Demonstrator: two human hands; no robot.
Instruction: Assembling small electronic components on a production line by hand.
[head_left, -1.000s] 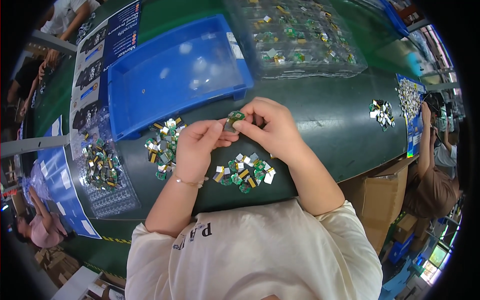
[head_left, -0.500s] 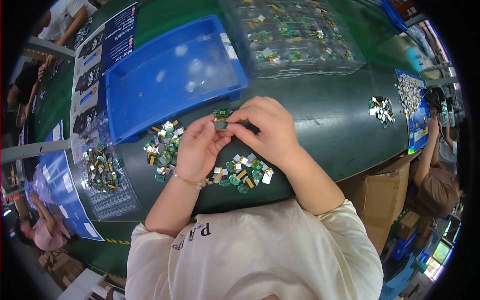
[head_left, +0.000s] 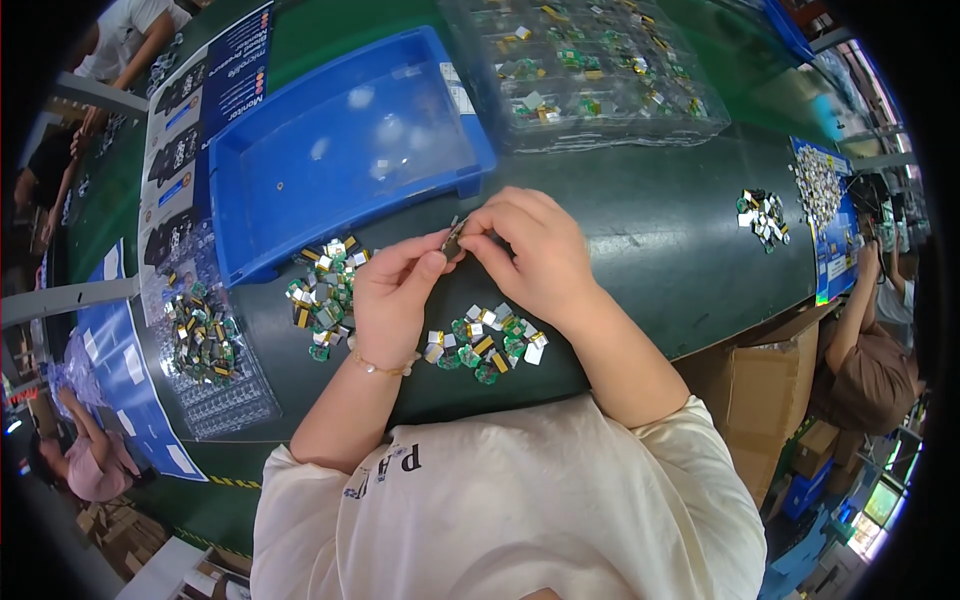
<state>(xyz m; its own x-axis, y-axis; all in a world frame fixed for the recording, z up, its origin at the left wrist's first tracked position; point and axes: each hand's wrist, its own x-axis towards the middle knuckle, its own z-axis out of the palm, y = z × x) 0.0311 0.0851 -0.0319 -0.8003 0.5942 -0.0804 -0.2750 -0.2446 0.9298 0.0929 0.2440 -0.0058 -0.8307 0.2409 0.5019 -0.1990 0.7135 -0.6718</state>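
Note:
Between the fingertips of both hands is a small circuit board with a display, tilted so that mostly its edge shows. My left hand pinches it from the left, thumb against forefinger. From the right, my right hand grips it the same way. Below the hands lies a loose pile of small circuit boards, green with silver and yellow parts. Another such pile sits beside my left wrist, close to the blue bin's near edge.
A blue plastic bin stands beyond my hands. Stacked clear trays of boards are at the far right. More boards lie on a clear tray at left and in a pile at right. Other people work around the table.
The circuit board has turned from showing its green face to nearly edge-on. My left fingers have straightened and shifted slightly, still pinching it; my right hand has moved little.

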